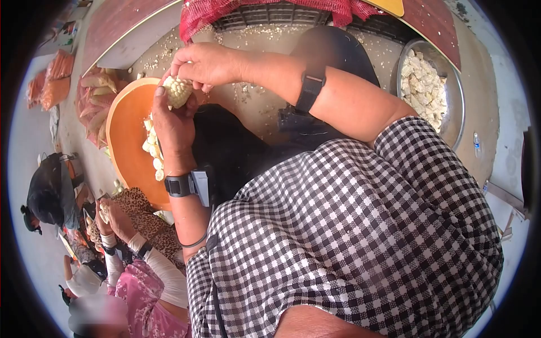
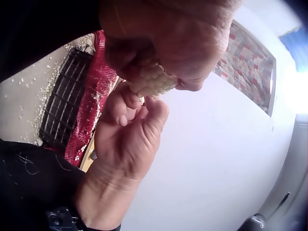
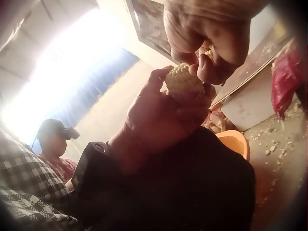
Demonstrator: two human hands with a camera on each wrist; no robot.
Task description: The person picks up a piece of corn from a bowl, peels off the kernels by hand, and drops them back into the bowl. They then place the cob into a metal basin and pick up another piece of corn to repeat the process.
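In the head view, my left hand (image 1: pixel 176 129) grips a short, thick piece of corn cob (image 1: pixel 179 92) with pale kernels, its thumb along the near side. My right hand (image 1: pixel 208 63) is at the far end of the cob, fingers curled in. In the right wrist view, its thumb and fingertips (image 3: pixel 207 70) pinch a small pale bit, seemingly corn kernels (image 3: pixel 207 50), just above the cob. The left wrist view shows both hands close together, the left palm hiding much of the cob. Just left of my left hand stands an orange basin (image 1: pixel 120 121) with pale cob pieces (image 1: pixel 151 143) inside.
A metal basin (image 1: pixel 461 107) of pale chunks stands at right. Ahead are a red mesh sack (image 1: pixel 197 21) and black crate (image 1: pixel 256 18). Unshelled corn ears (image 1: pixel 96 98) lie beyond the orange basin. Another person's hands (image 1: pixel 118 219) work at lower left. Kernels litter the floor.
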